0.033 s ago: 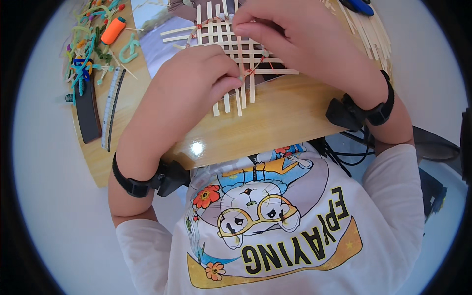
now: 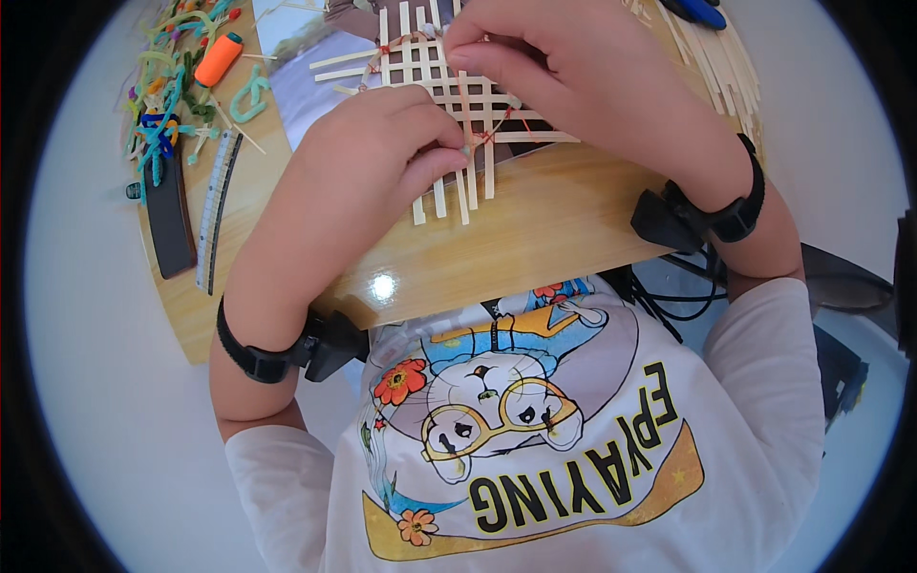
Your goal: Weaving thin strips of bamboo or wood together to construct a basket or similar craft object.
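Observation:
A lattice of pale wooden strips [image 2: 490, 174], woven over and under, lies at the far middle of the table. Around it runs a thin curved ring, tied on with red thread [image 2: 465, 95] at several crossings. My left hand [image 2: 387, 143] is closed at the lattice's near side, thumb and forefinger pinching a strip crossing beside a red knot. Over the far right part, my right hand [image 2: 530, 57] is closed in a pinch. A fine reddish line runs from below its fingertips toward my left fingers. Both hands hide parts of the weave.
Under the lattice lies a printed picture sheet [image 2: 291, 57]. At left are an orange thread spool [image 2: 219, 59], coloured pipe cleaners [image 2: 172, 91], a dark flat case [image 2: 170, 224] and a clear ruler [image 2: 218, 215]. Loose wooden strips [image 2: 721, 72] and a blue-handled tool [image 2: 702, 11] lie far right.
Both hands and the lattice have shifted very slightly to the left. The grips look the same.

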Tool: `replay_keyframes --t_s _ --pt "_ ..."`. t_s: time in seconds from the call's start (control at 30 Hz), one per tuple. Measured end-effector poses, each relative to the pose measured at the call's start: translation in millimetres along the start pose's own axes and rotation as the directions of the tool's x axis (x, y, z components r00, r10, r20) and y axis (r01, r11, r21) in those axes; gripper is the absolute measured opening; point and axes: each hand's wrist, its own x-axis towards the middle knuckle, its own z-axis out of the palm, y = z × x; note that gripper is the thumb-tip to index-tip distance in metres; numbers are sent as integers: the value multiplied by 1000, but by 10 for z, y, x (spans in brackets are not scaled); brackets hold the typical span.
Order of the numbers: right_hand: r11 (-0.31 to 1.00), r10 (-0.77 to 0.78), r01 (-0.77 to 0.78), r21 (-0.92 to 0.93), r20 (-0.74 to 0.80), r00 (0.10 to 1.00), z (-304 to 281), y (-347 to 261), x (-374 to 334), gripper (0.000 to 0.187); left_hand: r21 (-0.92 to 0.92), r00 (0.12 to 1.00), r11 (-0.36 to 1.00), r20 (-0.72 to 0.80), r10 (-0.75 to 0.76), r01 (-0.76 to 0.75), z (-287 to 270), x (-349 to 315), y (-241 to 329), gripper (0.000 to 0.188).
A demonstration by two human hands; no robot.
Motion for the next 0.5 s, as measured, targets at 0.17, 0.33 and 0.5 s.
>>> replay_keyframes --t_s 0.17,0.33,0.5 --pt "994 53 -59 90 70 996 12 -88 49 16 -152 990 978 30 -139 142 3 -6 -5 13" --pt "992 20 -32 119 97 995 75 -113 58 16 -107 992 986 5 -125 125 12 6 6 13" --pt "992 10 -14 123 35 999 92 -186 17 15 -70 992 989 -9 -129 128 24 21 56 12"
